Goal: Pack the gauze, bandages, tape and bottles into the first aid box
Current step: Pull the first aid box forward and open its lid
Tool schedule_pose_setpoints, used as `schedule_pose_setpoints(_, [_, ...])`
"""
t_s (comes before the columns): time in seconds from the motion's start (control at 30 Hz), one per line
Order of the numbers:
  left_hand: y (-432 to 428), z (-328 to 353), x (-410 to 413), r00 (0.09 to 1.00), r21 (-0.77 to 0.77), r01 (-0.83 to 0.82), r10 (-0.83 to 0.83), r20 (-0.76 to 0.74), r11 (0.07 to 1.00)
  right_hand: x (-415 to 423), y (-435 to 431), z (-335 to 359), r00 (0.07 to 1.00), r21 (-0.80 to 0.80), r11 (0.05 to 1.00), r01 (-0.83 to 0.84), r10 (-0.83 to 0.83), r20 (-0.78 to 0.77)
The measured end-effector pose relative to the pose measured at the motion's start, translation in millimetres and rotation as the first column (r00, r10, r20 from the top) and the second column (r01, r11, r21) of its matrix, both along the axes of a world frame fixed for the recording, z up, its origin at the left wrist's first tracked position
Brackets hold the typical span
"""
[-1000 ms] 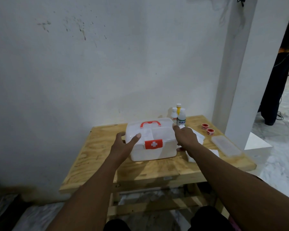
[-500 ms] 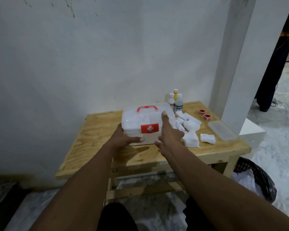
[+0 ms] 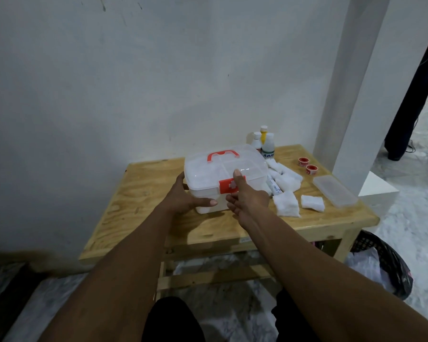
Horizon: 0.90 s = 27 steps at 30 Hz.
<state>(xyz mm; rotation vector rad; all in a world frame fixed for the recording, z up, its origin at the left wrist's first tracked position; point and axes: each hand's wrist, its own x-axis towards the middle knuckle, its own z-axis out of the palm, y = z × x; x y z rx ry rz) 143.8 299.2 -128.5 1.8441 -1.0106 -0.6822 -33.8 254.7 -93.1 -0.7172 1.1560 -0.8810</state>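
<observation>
The white translucent first aid box (image 3: 215, 171) stands closed on the wooden table (image 3: 143, 198), with a red handle on top and a red cross latch (image 3: 229, 185) in front. My left hand (image 3: 183, 198) grips its left front corner. My right hand (image 3: 247, 196) is on the latch, thumb up on the lid and fingers under the red tab. Three small bottles (image 3: 264, 143) stand behind the box at the right. White gauze pads and bandage rolls (image 3: 286, 186) lie to the box's right. Two red tape rolls (image 3: 307, 166) sit further back right.
A clear flat plastic tray (image 3: 334, 190) lies near the table's right edge. A white pillar (image 3: 356, 99) rises right of the table. A black mesh bin (image 3: 386, 265) with a plastic bag stands on the floor beside the table's right leg.
My right hand came from the box's right side round to the front and now rests on the red latch. My left hand slid down to the box's lower left corner.
</observation>
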Motion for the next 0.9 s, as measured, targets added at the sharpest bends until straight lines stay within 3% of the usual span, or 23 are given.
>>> schedule_pose_setpoints(0.23, [-5,-2,9,0.999,0.006,0.043,-0.043,-0.029,0.999,5,-1,-1,0.996,-0.03,1.0,-0.001,0.004,0.092])
schedule_pose_setpoints(0.5, [0,-1,15,0.994,0.01,0.103,-0.102,-0.041,0.995,-14,4,-9,0.975,-0.295,0.953,-0.07,0.003,-0.222])
schedule_pose_setpoints(0.63, [4,8,18,0.994,-0.031,0.112,-0.112,0.004,0.993,-26,-10,-2,0.892,-0.505,0.862,-0.043,-0.195,-0.408])
schedule_pose_setpoints(0.77, [7,21,22,0.992,-0.056,0.129,-0.128,0.011,0.99,-34,-41,8,0.881,-0.601,0.797,0.062,-0.327,-0.343])
schedule_pose_setpoints(0.9, [8,24,21,0.987,-0.091,0.155,-0.151,0.047,0.984,-40,-63,18,0.921,-0.583,0.81,-0.06,-0.181,-0.346])
